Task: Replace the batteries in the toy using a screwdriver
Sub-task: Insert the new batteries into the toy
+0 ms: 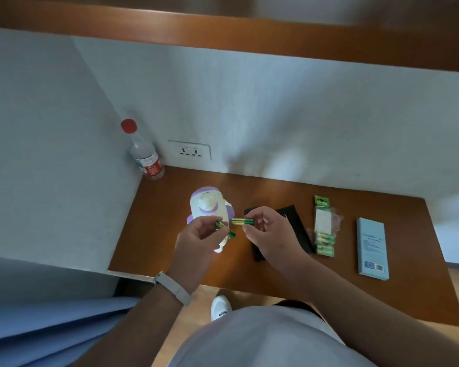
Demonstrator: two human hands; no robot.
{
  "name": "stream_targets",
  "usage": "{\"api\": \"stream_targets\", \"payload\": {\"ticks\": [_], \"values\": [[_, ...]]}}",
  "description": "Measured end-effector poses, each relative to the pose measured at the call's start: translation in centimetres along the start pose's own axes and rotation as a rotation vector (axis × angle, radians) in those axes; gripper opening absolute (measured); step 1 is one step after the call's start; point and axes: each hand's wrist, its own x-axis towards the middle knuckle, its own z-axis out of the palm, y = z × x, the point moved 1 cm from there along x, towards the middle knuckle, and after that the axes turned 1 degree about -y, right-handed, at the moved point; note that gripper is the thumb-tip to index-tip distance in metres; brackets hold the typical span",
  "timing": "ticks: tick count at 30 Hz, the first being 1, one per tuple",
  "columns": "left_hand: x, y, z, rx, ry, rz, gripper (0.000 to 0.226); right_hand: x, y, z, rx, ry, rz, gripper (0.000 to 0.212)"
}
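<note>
The rounded plastic toy (210, 207) is white with purple trim. The tilted cylindrical battery (225, 229) in the left hand (196, 239) and the level cylindrical battery (242, 221) in the right hand (270, 234) are both green and gold. The battery pack (323, 226) has a green card, a clear blister and green-and-gold cells. The flat rectangular pouch (298, 229) is plain black; the slim cardboard box (372, 251) is pale blue with dark print and a barcode. The clear plastic bottle (143, 152) carries a red cap and a red-and-white label. The wooden desk (170, 207) is plain orange-brown, the wristband (174, 288) pale grey.
</note>
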Motion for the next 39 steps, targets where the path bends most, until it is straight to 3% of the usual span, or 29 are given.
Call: {"api": "stream_targets", "payload": {"ticks": [14,18,30,39], "values": [[2.0,-1.7,-2.7,0.355,0.067,0.221,0.017,2.8,-0.3,3.4,-0.195,-0.179,-0.112,0.026],[2.5,-2.1,-2.5,0.442,0.045,0.344,0.021,3.5,-0.4,3.4,-0.231,-0.238,-0.201,0.018],[2.8,-2.9,-2.8,0.594,-0.031,0.533,0.022,3.9,0.6,3.9,-0.337,-0.260,-0.417,0.015],[3.4,-3.7,-3.0,0.636,-0.011,0.574,0.023,4.1,0.6,4.5,-0.342,-0.240,-0.402,0.018]]}}
